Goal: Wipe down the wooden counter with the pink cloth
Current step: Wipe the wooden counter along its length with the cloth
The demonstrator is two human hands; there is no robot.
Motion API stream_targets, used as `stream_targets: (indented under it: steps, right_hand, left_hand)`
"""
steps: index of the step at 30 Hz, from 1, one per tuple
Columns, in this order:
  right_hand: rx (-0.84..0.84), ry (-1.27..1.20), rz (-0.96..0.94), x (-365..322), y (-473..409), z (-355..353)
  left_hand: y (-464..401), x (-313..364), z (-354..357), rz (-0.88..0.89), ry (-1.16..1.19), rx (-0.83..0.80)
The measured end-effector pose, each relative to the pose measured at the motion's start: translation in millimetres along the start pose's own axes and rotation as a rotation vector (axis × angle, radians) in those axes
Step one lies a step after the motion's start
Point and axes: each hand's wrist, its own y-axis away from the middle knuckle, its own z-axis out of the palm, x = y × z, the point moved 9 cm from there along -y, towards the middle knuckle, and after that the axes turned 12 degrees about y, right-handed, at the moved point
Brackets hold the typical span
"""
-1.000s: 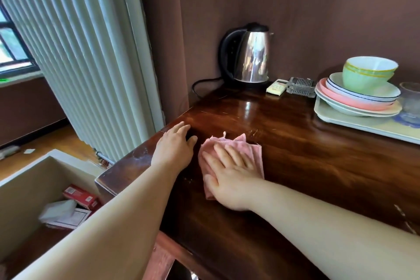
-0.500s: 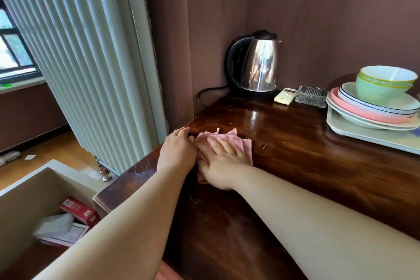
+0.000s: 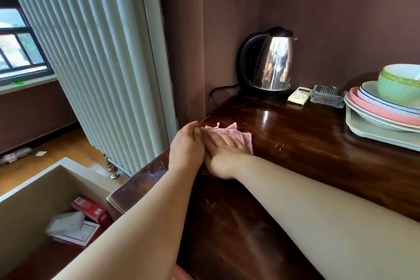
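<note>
1. Wiping the counter (image 3: 318, 166) works best in long overlapping strokes; most of the wood lies bare to the right and near side.
2. Steering wide of the tray (image 3: 372, 136) of plates (image 3: 372, 107) and the kettle (image 3: 270, 63) would avoid knocks, I judge.
3. Pressing flat, the right hand (image 3: 225, 152) has straight fingers on the cloth (image 3: 244, 137), near the counter's left edge by the wall.
4. Resting at that edge, the left hand (image 3: 185, 145) touches the right, fingers relaxed, gripping nothing that I can see.
</note>
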Motion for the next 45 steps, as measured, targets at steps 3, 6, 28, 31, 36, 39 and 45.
stream_targets:
  steps: [3, 6, 28, 31, 36, 39, 45]
  right_hand:
    - [-0.019, -0.005, -0.011, -8, 7, 7]
    - [0.015, -0.035, -0.092, -18, 19, 13]
    - [-0.015, 0.033, -0.129, -65, 6, 22]
    - [-0.038, 0.036, -0.137, -66, -4, 14]
    - [-0.044, 0.021, -0.058, -79, -2, 9]
    - [-0.014, -0.021, -0.146, -94, 25, 22]
    - [-0.057, -0.003, -0.130, -98, 5, 8]
  left_hand:
    - [-1, -3, -10, -0.040, 0.114, 0.053]
    - [-5, -15, -21, -0.117, 0.334, 0.071]
    - [5, -57, -87, -0.180, -0.338, -0.060]
    - [4, -51, -89, -0.164, -0.285, -0.049]
    - [5, -47, -88, -0.158, -0.296, -0.076]
    - [4, -50, -89, -0.172, -0.262, -0.077]
    - [0, -55, -92, -0.183, -0.169, -0.074]
